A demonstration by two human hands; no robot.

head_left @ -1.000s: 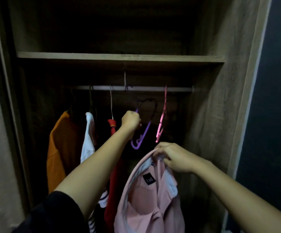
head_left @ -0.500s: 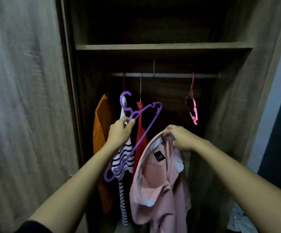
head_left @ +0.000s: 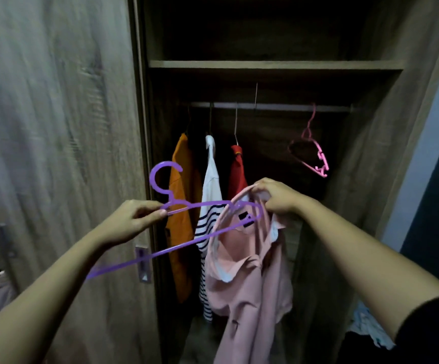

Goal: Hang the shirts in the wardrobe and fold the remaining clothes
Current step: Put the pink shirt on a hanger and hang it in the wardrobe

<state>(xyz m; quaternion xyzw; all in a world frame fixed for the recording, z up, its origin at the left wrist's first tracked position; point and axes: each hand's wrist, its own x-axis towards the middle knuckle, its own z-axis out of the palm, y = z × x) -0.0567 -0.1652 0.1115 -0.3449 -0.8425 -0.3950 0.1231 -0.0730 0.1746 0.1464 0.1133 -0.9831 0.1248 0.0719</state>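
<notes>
Pink shirt (head_left: 244,279) limp, collar bunched in right hand (head_left: 279,197), black label showing, purple hanger (head_left: 202,206) pinched by left hand (head_left: 131,224), tip inside collar

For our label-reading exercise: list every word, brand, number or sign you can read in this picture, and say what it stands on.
Neck label inside the collar of the pink shirt: a small dark tag, partly crossed by the purple hanger; its lettering is too blurred to read.
No other text, number or sign shows on the hanging clothes or the wardrobe.
</notes>
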